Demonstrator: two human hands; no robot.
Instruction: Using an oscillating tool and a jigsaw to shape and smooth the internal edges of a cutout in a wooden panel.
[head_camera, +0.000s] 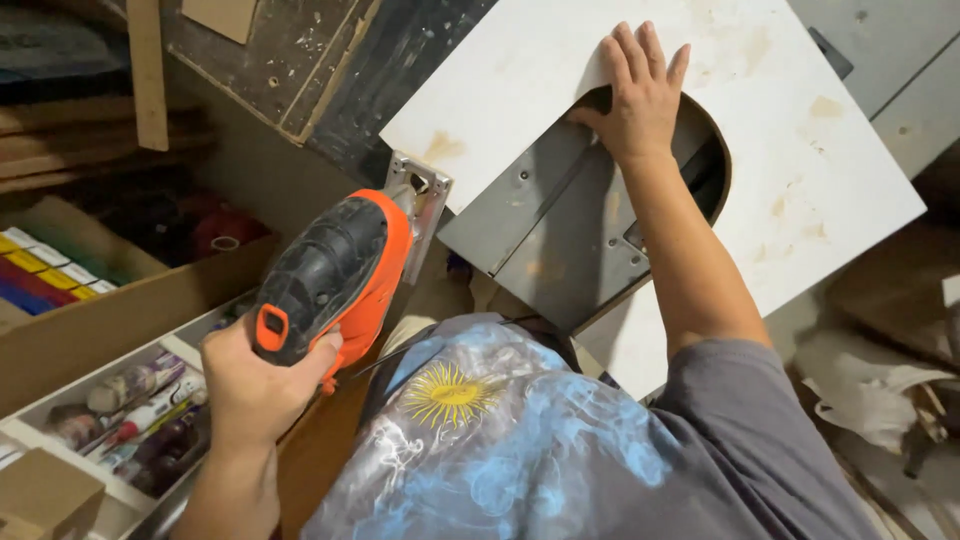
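Left hand (255, 385) closed round orange-and-black jigsaw (335, 275); right hand (640, 95) flat, open on white flat board (800, 170); rounded cutout (700, 150) done, saw off the cut.

Workshop: jigsaw (335, 275), scrap wood (148, 70)

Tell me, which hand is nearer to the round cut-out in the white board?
Right. The right hand rests flat at the cut-out edge; the left hand grips the orange jigsaw, off the board.
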